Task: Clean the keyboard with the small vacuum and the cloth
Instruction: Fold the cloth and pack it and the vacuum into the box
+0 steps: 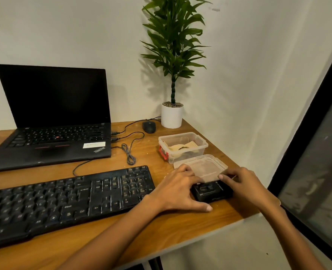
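Note:
A black keyboard [67,201] lies along the desk's front left. To its right, near the desk's right edge, sits the small black vacuum [212,191], a boxy unit. My left hand [178,190] grips its left side, fingers curled over the far edge and thumb stretched along the front. My right hand [245,188] holds its right side, fingertips curled on the far corner and thumb hidden. A beige cloth [180,147] lies inside an open clear plastic box [202,146] behind my hands.
The box's clear lid [204,166] lies just behind the vacuum. An open black laptop [52,121] stands at the back left, with cables [129,152] trailing to its right. A black mouse [149,127] and a potted plant [172,117] stand at the back. The desk edge [245,217] is close on the right.

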A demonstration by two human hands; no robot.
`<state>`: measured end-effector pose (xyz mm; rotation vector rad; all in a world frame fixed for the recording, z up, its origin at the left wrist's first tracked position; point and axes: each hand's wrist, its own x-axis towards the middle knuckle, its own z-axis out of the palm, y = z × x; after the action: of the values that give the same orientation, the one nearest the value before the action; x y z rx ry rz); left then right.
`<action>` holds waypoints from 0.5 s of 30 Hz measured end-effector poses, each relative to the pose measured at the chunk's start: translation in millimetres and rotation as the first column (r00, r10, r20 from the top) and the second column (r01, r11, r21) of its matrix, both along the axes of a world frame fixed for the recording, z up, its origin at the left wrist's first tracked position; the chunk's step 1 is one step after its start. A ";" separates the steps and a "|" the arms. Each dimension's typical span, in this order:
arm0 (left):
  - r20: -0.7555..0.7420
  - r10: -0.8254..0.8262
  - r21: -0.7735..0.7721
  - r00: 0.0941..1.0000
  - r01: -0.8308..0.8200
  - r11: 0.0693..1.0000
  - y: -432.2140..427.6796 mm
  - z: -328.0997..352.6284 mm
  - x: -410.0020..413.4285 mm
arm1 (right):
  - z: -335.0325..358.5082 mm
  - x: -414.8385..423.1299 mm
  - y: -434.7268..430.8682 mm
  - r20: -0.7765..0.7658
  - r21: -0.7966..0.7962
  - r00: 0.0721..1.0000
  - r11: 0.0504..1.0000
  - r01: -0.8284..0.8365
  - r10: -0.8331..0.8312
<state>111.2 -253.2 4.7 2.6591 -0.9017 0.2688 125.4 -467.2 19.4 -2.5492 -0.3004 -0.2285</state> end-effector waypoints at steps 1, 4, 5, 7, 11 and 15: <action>0.008 0.007 0.005 1.000 -0.007 1.000 -1.2 -0.9 -0.2 | -1.7 -2.1 1.3 0.010 0.007 1.000 1.000 -0.008 0.008; 0.023 0.024 -0.008 0.999 -0.024 1.000 -4.0 -0.4 -0.8 | -4.9 -7.0 5.7 0.012 0.047 1.000 0.999 0.016 -0.017; 0.026 0.024 -0.010 0.999 -0.024 1.000 -4.8 0.1 -1.1 | -5.9 -7.2 6.7 0.018 0.051 0.999 0.998 0.027 -0.028; 0.035 0.020 -0.018 0.999 -0.019 1.000 -6.0 0.4 -1.9 | -6.4 -7.8 7.8 0.026 0.056 0.999 0.998 0.033 -0.035; 0.036 0.017 -0.077 0.999 -0.014 0.997 -6.1 2.0 -2.9 | -2.7 -7.8 7.7 0.046 0.094 0.998 0.995 0.032 -0.036; 0.027 0.044 -0.158 0.999 -0.039 0.987 -2.7 14.4 2.2 | 10.9 -4.1 9.0 0.078 0.176 0.996 0.984 0.026 -0.040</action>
<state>113.4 -256.0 19.1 2.5366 -0.7997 0.3754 121.3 -458.1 30.3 -2.3764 -0.2575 -0.3558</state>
